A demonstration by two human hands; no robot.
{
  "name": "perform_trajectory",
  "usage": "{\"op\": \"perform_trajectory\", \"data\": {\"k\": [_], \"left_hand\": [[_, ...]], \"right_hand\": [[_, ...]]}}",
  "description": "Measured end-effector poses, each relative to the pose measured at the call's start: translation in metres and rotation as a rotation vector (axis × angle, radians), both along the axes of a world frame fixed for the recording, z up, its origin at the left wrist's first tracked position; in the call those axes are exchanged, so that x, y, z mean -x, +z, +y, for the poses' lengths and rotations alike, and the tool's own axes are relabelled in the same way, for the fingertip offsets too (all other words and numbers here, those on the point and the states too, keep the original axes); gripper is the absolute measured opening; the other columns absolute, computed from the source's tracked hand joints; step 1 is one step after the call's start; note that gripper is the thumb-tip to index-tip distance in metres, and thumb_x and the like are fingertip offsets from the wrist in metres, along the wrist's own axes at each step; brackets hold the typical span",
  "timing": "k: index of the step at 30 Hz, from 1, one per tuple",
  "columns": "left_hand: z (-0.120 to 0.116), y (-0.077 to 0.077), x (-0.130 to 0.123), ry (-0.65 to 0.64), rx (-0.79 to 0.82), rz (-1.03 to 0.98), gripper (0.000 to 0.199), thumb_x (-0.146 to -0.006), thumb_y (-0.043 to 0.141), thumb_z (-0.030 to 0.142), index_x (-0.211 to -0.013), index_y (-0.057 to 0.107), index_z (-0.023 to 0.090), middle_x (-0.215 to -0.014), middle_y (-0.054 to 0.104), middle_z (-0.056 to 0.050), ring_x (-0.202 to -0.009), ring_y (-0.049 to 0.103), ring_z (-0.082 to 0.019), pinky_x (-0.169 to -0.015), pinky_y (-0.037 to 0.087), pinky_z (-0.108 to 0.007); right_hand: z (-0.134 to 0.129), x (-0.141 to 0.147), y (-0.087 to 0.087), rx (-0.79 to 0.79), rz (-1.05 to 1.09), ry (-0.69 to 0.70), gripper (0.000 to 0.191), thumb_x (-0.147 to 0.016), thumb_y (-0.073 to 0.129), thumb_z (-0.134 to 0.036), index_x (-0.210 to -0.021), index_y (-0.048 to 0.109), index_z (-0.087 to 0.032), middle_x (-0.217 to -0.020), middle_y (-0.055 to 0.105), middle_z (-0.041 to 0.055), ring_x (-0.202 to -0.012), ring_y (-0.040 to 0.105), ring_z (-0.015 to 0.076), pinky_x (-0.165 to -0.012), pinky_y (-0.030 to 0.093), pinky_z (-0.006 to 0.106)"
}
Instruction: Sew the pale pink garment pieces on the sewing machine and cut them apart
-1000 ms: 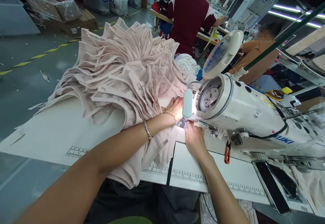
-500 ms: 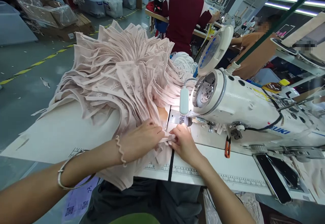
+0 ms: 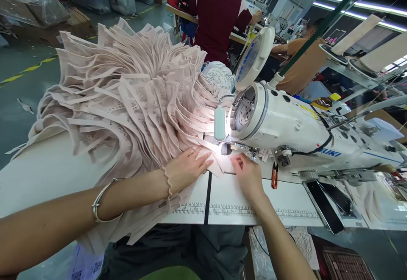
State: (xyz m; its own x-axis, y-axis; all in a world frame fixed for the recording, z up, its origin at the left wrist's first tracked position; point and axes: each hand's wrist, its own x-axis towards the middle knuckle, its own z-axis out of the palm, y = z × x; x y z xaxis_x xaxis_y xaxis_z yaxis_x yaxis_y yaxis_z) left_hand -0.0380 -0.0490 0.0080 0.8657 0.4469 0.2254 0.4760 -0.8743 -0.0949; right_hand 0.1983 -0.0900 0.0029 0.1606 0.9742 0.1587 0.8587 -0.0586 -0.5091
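Observation:
My left hand (image 3: 187, 167) lies with its fingers stretched out, pressing a light pink cloth piece (image 3: 215, 165) flat beside the needle area of a white sewing machine (image 3: 280, 119). The piece's far end lies by the presser foot (image 3: 226, 148) under a bright lamp. My right hand (image 3: 246, 174) is just right of the presser foot, fingers curled in and slightly blurred; what they hold, if anything, is hidden. A large fanned pile of pink fabric pieces (image 3: 140, 76) covers the left of the table, some hanging over the front edge below my left forearm.
Orange-handled thread snips (image 3: 274, 176) rest by the machine base. A phone (image 3: 324, 206) lies at the table's right, near more pink fabric (image 3: 365, 201). A ruler strip (image 3: 235, 209) runs along the front edge. Ahead, a person in maroon (image 3: 218, 13) works at another table.
My hands have come apart: the left now flattens the cloth, while the right has moved off it to the right. The cloth, gathered between both hands before, lies flatter by the presser foot.

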Motion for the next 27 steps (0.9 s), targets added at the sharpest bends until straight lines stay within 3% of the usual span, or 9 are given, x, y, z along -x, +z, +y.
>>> {"op": "perform_trajectory", "data": {"k": [3, 5, 7, 10, 14, 17, 20, 23, 27], "left_hand": [[0.006, -0.004, -0.002, 0.171, -0.105, 0.116, 0.043, -0.089, 0.049, 0.002, -0.13, 0.057, 0.01, -0.127, 0.061, -0.022, -0.102, 0.065, -0.031, -0.076, 0.046, -0.039], [0.011, 0.002, -0.004, 0.161, -0.135, 0.173, 0.034, -0.09, 0.045, 0.002, -0.119, 0.062, 0.006, -0.11, 0.067, -0.021, -0.09, 0.065, -0.028, -0.07, 0.044, -0.037], [0.016, 0.007, -0.008, 0.073, -0.163, 0.16, 0.025, -0.091, 0.045, 0.003, -0.104, 0.066, 0.006, -0.1, 0.067, -0.018, -0.091, 0.063, -0.027, -0.073, 0.043, -0.038], [0.026, 0.008, -0.014, -0.037, -0.179, 0.066, 0.017, -0.092, 0.049, 0.006, -0.094, 0.066, 0.008, -0.108, 0.066, -0.016, -0.1, 0.06, -0.027, -0.084, 0.043, -0.041], [0.042, -0.006, -0.016, -0.094, -0.116, 0.015, 0.02, -0.093, 0.047, 0.003, -0.092, 0.065, 0.012, -0.103, 0.069, -0.011, -0.091, 0.062, -0.021, -0.076, 0.045, -0.033], [0.057, -0.015, -0.01, -0.118, -0.048, -0.112, 0.024, -0.094, 0.05, 0.006, -0.108, 0.066, 0.018, -0.107, 0.071, -0.006, -0.095, 0.06, -0.018, -0.077, 0.045, -0.03], [0.067, -0.019, -0.004, -0.173, -0.023, -0.197, 0.03, -0.094, 0.054, 0.009, -0.114, 0.066, 0.026, -0.116, 0.07, -0.002, -0.105, 0.059, -0.017, -0.089, 0.045, -0.033], [0.058, -0.021, -0.008, -0.284, -0.103, -0.153, 0.03, -0.094, 0.051, 0.007, -0.116, 0.066, 0.022, -0.125, 0.066, -0.005, -0.118, 0.058, -0.019, -0.098, 0.045, -0.036], [0.015, -0.028, -0.032, -0.229, -0.24, -0.073, 0.032, -0.095, 0.043, 0.006, -0.12, 0.063, 0.005, -0.121, 0.066, -0.022, -0.108, 0.067, -0.03, -0.073, 0.055, -0.039]], "right_hand": [[0.0, -0.023, -0.006, -0.226, -0.384, -0.034, 0.028, -0.093, 0.041, -0.025, -0.095, 0.066, -0.014, -0.095, 0.067, 0.0168, -0.101, 0.059, 0.0304, -0.088, 0.045, 0.046], [-0.004, -0.033, -0.01, -0.248, -0.512, 0.003, 0.028, -0.094, 0.041, -0.023, -0.097, 0.067, -0.013, -0.097, 0.066, 0.0177, -0.104, 0.056, 0.0313, -0.088, 0.045, 0.046], [-0.008, -0.037, -0.013, -0.245, -0.58, 0.01, 0.026, -0.095, 0.043, -0.025, -0.094, 0.066, -0.013, -0.092, 0.065, 0.0157, -0.098, 0.057, 0.0295, -0.084, 0.046, 0.042], [-0.012, -0.034, -0.014, -0.242, -0.645, -0.035, 0.023, -0.095, 0.044, -0.023, -0.095, 0.065, -0.012, -0.09, 0.064, 0.0155, -0.091, 0.058, 0.0285, -0.079, 0.047, 0.04], [-0.008, -0.022, -0.012, -0.183, -0.711, -0.024, 0.023, -0.089, 0.043, -0.011, -0.097, 0.065, -0.012, -0.087, 0.064, 0.0152, -0.09, 0.058, 0.0293, -0.078, 0.047, 0.04], [-0.006, -0.007, -0.011, -0.181, -0.624, 0.133, 0.028, -0.09, 0.04, -0.008, -0.1, 0.066, -0.015, -0.091, 0.065, 0.0122, -0.087, 0.059, 0.024, -0.073, 0.047, 0.033], [-0.006, 0.005, -0.012, -0.295, -0.49, 0.338, 0.023, -0.096, 0.042, -0.015, -0.093, 0.064, -0.018, -0.099, 0.064, 0.0095, -0.097, 0.058, 0.0203, -0.079, 0.047, 0.029], [-0.005, 0.008, -0.015, -0.35, -0.477, 0.304, 0.026, -0.098, 0.045, -0.025, -0.078, 0.059, -0.019, -0.084, 0.062, 0.0069, -0.085, 0.056, 0.0194, -0.077, 0.045, 0.029], [0.002, 0.004, -0.017, -0.296, -0.49, 0.179, 0.022, -0.098, 0.042, -0.024, -0.09, 0.062, -0.018, -0.084, 0.062, 0.0071, -0.076, 0.055, 0.0196, -0.069, 0.043, 0.029]]}}
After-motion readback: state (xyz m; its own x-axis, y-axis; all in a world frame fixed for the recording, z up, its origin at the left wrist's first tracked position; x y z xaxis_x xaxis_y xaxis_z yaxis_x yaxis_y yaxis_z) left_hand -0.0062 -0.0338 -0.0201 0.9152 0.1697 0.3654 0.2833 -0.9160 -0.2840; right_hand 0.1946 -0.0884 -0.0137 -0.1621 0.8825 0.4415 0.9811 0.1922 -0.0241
